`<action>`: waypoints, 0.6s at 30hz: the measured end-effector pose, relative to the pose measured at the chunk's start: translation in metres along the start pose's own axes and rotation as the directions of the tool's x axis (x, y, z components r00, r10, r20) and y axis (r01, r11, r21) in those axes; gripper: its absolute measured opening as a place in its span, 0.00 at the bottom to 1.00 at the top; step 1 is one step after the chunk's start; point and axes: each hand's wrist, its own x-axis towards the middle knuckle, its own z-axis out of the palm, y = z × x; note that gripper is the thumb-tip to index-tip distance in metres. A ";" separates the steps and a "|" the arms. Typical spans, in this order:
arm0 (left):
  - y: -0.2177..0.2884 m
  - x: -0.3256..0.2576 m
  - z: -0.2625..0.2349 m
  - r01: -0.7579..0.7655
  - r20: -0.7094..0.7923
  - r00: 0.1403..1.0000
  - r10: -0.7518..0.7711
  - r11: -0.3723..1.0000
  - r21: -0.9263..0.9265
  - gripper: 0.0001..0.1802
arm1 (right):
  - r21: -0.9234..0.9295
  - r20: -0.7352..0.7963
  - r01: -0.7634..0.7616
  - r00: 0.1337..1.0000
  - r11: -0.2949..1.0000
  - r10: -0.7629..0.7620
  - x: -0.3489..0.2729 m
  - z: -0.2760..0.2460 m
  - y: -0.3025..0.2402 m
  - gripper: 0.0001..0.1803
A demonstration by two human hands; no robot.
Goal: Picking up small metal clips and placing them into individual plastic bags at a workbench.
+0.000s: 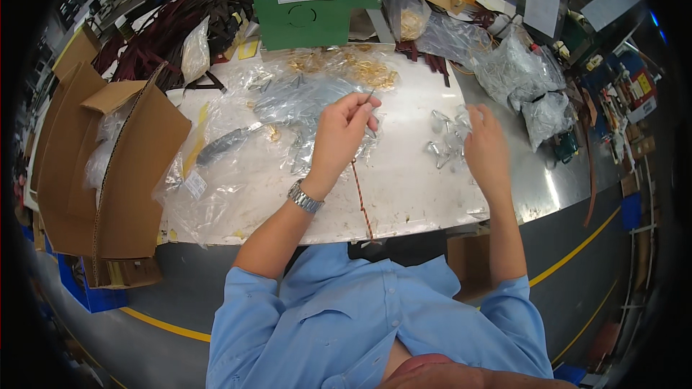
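Observation:
My left hand [340, 133] is closed in a pinch on a thin dark metal piece [370, 96], held over the middle of the white table. Its palm side is partly hidden, so I cannot tell whether more pieces lie in it. Farther right, my right hand [487, 148] reaches to a small group of shiny silver metal fittings [438, 148]. Its fingers are bent together at the edge of that group, and what they grip is too small to make out. A brown-and-white twisted cord [361, 199] runs from below my left hand to the table's front edge.
Clear plastic bags [288, 104] with metal parts cover the table's left half, with gold-coloured fittings [371, 72] behind. A green machine [303, 7] stands at the back. An open cardboard box [140, 173] is at left; filled plastic bags [515, 65] lie at right.

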 end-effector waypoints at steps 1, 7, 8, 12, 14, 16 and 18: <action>0.001 0.001 -0.004 0.000 -0.014 1.000 0.001 1.000 0.003 0.12 | -0.058 0.008 0.068 0.998 0.996 -0.067 0.013 0.002 -0.016 0.32; -0.002 0.009 -0.009 -0.032 -0.083 0.996 0.025 0.996 -0.078 0.11 | 0.171 -0.112 0.524 0.852 0.834 -0.512 0.069 0.094 -0.086 0.30; -0.005 0.010 -0.008 -0.026 -0.079 0.997 0.018 0.995 -0.095 0.11 | 0.197 -0.117 0.580 0.815 0.791 -0.568 0.074 0.104 -0.090 0.27; -0.003 0.013 -0.011 -0.010 -0.124 0.992 -0.007 0.990 -0.139 0.11 | 0.269 -0.175 0.578 0.816 0.770 -0.551 0.081 0.111 -0.087 0.23; 0.001 0.012 -0.018 -0.003 -0.127 0.992 -0.013 0.992 -0.124 0.10 | 0.326 0.042 0.454 0.869 0.829 -0.493 0.079 0.093 -0.084 0.20; -0.002 0.013 -0.019 0.000 -0.121 0.993 -0.013 0.994 -0.113 0.10 | 0.365 -0.029 0.435 0.889 0.823 -0.456 0.074 0.085 -0.078 0.17; -0.008 0.015 -0.018 -0.083 -0.164 0.983 0.084 0.996 0.013 0.11 | 0.403 -0.103 0.422 0.903 0.812 -0.418 0.067 0.074 -0.074 0.15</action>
